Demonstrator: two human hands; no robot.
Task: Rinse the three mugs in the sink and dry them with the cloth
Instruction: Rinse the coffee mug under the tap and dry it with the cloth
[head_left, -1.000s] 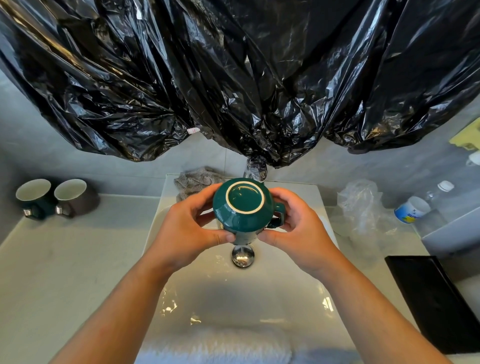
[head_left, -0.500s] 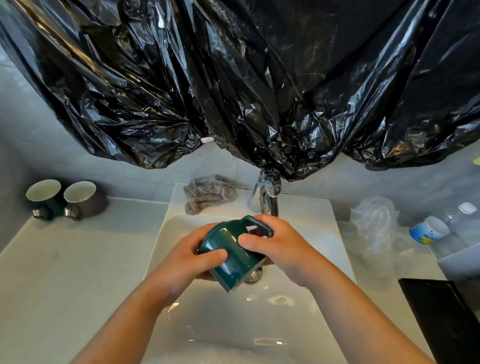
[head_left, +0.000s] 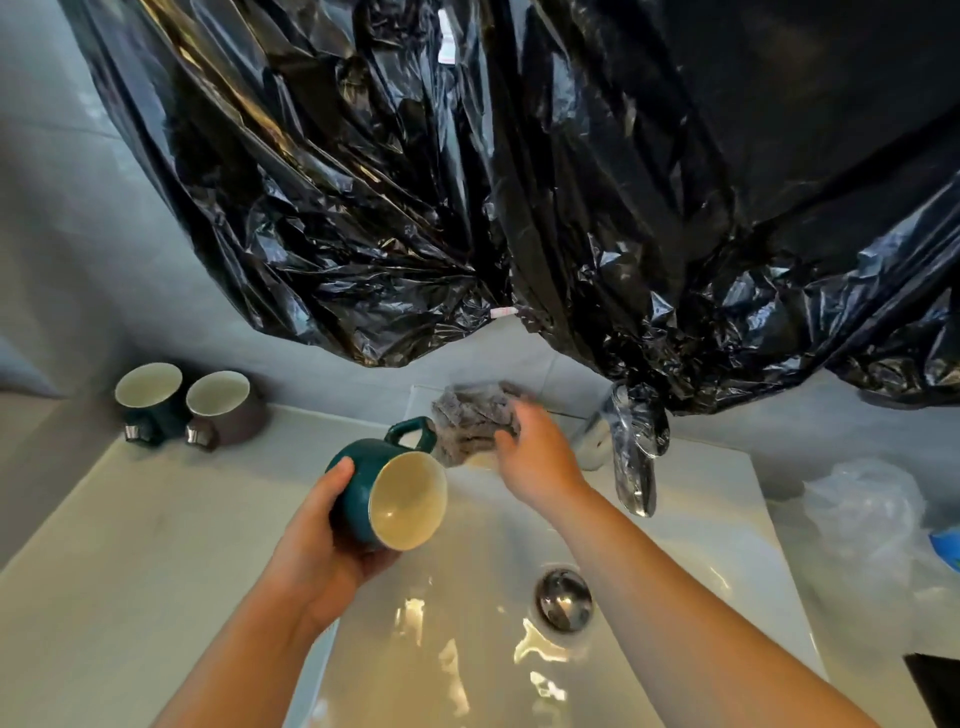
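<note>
Fingers (head_left: 522, 422) of the right hand (head_left: 540, 460) touch the cloth (head_left: 465, 415), blurred, grip I cannot tell; left hand (head_left: 319, 551) clasps the mug (head_left: 387, 493) close beside, mouth turned to the right.

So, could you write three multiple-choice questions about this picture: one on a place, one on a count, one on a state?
1. Where is the grey cloth? A) on the sink's back rim, beside the tap B) on the floor C) on a shelf
2. How many mugs stand on the counter? A) one B) two C) three
3. How is the green mug in the left hand? A) upright B) upside down C) tipped on its side
Answers: A, it lies left of the tap; B, one green, one brown; C, its cream inside faces the camera.
</note>
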